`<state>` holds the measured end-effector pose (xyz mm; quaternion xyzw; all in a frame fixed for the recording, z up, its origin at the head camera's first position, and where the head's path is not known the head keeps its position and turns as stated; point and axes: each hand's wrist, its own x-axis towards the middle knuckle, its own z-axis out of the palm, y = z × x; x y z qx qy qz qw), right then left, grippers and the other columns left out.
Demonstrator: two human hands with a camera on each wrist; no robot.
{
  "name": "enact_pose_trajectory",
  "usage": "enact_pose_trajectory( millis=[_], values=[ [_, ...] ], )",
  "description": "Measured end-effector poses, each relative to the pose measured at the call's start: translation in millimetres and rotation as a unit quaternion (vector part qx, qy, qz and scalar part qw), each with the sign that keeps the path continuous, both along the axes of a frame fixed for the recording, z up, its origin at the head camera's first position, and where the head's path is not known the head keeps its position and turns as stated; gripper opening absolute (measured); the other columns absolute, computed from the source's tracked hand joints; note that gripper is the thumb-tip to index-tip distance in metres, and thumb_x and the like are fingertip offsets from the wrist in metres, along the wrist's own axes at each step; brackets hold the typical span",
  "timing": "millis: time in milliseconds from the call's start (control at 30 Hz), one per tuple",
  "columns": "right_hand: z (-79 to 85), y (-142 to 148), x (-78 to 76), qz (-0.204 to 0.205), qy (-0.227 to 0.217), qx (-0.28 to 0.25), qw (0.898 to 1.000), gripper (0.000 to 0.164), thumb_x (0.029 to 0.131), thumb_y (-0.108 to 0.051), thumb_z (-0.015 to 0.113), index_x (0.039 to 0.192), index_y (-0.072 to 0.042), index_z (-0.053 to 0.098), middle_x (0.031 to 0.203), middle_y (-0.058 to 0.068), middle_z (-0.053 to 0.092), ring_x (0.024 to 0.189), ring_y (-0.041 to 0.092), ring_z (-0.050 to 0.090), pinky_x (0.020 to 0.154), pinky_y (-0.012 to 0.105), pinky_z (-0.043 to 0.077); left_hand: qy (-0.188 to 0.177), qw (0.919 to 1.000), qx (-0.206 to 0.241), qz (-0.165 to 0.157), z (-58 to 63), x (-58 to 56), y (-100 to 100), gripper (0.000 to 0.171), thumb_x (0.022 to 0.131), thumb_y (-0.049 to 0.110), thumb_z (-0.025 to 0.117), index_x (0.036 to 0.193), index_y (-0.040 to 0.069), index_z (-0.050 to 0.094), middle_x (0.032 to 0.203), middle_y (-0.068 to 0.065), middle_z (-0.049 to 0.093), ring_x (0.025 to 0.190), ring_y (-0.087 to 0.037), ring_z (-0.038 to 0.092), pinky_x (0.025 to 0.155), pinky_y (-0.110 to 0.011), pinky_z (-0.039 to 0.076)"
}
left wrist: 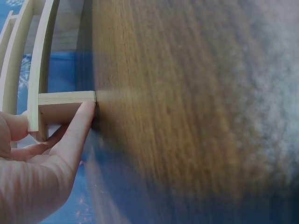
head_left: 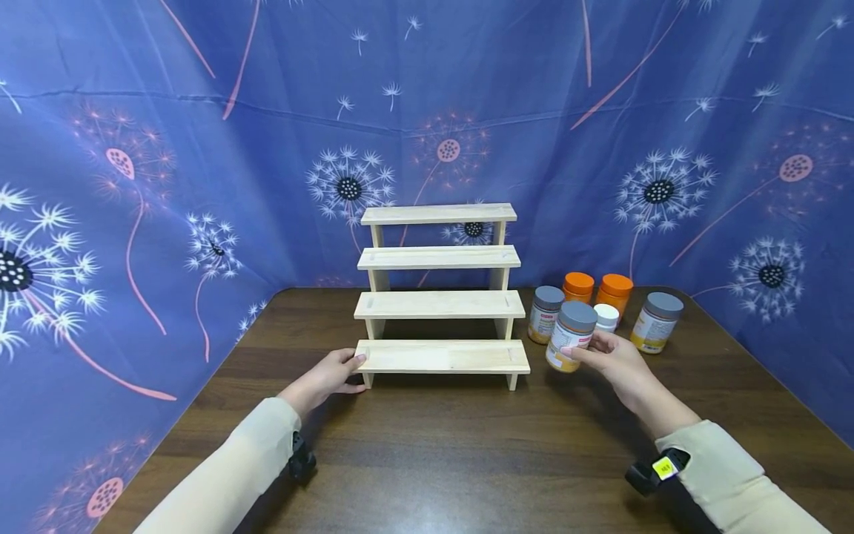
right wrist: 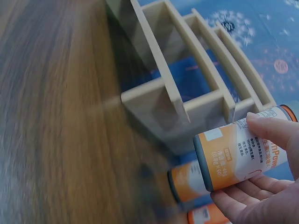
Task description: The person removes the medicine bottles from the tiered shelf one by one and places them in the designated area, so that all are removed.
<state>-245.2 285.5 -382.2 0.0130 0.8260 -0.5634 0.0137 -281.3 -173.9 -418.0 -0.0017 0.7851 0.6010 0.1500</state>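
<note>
A pale wooden tiered shelf [head_left: 440, 356] stands on the table. At its front left corner is my left hand [head_left: 336, 373], thumb on the lowest step and fingers curled round beneath it. In the left wrist view, one finger of this hand [left wrist: 42, 172] lies along the shelf's end leg [left wrist: 60, 109]. To the right of the shelf, my right hand [head_left: 614, 362] grips a grey-lidded supplement jar [head_left: 572, 337] between thumb and fingers. The right wrist view shows the jar's white and orange label [right wrist: 243, 154], with the fingers beneath and the thumb [right wrist: 271, 128] across it.
Behind the held jar stand another grey-lidded jar [head_left: 545, 315], two orange-lidded jars [head_left: 577, 288] and a white-lidded one [head_left: 606, 317]. A further grey-lidded jar [head_left: 657, 323] is at their right. Blue dandelion-patterned cloth [head_left: 567, 148] hangs behind the brown table [head_left: 427, 452].
</note>
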Motion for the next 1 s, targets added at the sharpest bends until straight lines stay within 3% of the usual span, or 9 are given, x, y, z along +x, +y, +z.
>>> enact_pose_trajectory(
  millis=[100, 233, 367, 567, 767, 867, 1000],
  values=[
    [-3.3, 10, -0.2, -0.013, -0.018, 0.011, 1.0, 0.079, 0.089, -0.041, 0.069, 0.145, 0.002, 0.034, 0.13, 0.001, 0.052, 0.104, -0.001, 0.048, 0.099, 0.028, 0.045, 0.003, 1.0, -0.003, -0.001, 0.8, 0.4, 0, 0.043, 0.106, 0.015, 0.037, 0.138, -0.014, 0.035, 0.13, -0.032, 0.048, 0.122, -0.035, 0.05, 0.088, -0.038, 0.061],
    [-8.5, 24, 0.3, -0.014, -0.051, 0.002, 0.999, 0.087, 0.091, -0.044, 0.065, 0.15, 0.004, 0.023, 0.146, 0.016, 0.037, 0.121, 0.014, 0.046, 0.108, 0.037, 0.046, 0.006, 0.9999, -0.009, -0.006, 0.6, 0.6, 0, 0.044, 0.107, 0.015, 0.036, 0.139, -0.014, 0.035, 0.132, -0.032, 0.047, 0.125, -0.036, 0.048, 0.088, -0.037, 0.061],
    [-13.7, 36, 1.5, -0.025, -0.081, -0.015, 0.996, 0.092, 0.093, -0.044, 0.063, 0.152, 0.006, 0.014, 0.154, 0.022, 0.024, 0.133, 0.026, 0.037, 0.114, 0.038, 0.042, 0.003, 0.9999, -0.007, -0.007, 0.6, 1.2, 1, 0.044, 0.107, 0.015, 0.037, 0.139, -0.014, 0.034, 0.132, -0.032, 0.047, 0.126, -0.037, 0.048, 0.088, -0.037, 0.061],
    [-20.8, 50, -0.1, -0.036, -0.08, 0.001, 0.996, 0.09, 0.093, -0.043, 0.062, 0.15, 0.008, 0.014, 0.155, 0.024, 0.022, 0.125, 0.017, 0.042, 0.104, 0.025, 0.047, 0.003, 0.9999, -0.014, -0.004, 0.4, 0.7, 1, 0.045, 0.107, 0.017, 0.037, 0.14, -0.013, 0.034, 0.133, -0.031, 0.048, 0.128, -0.04, 0.047, 0.087, -0.036, 0.061],
    [-27.6, 61, 0.0, -0.033, -0.081, 0.006, 0.996, 0.088, 0.094, -0.038, 0.062, 0.15, 0.009, 0.014, 0.156, 0.028, 0.019, 0.127, 0.02, 0.041, 0.116, 0.042, 0.038, 0.002, 0.9998, -0.019, -0.002, -0.9, -0.4, 1, 0.045, 0.107, 0.017, 0.037, 0.141, -0.012, 0.033, 0.135, -0.032, 0.046, 0.129, -0.041, 0.046, 0.087, -0.035, 0.061],
    [-30.9, 66, 0.3, -0.031, -0.078, 0.018, 0.996, 0.087, 0.094, -0.038, 0.063, 0.15, 0.008, 0.015, 0.154, 0.027, 0.024, 0.113, 0.003, 0.047, 0.116, 0.045, 0.037, 0.001, 0.9999, -0.016, -0.001, -1.6, -0.6, 1, 0.045, 0.106, 0.017, 0.038, 0.141, -0.012, 0.034, 0.134, -0.031, 0.046, 0.129, -0.041, 0.046, 0.087, -0.035, 0.061],
    [-32.2, 70, 1.0, -0.025, -0.068, 0.023, 0.997, 0.083, 0.093, -0.036, 0.065, 0.148, 0.008, 0.021, 0.146, 0.022, 0.036, 0.097, -0.013, 0.043, 0.117, 0.051, 0.034, 0.002, 0.9999, -0.012, -0.001, -1.6, -0.1, 2, 0.045, 0.107, 0.017, 0.037, 0.14, -0.012, 0.034, 0.133, -0.032, 0.047, 0.127, -0.04, 0.047, 0.087, -0.036, 0.061]
  ],
)
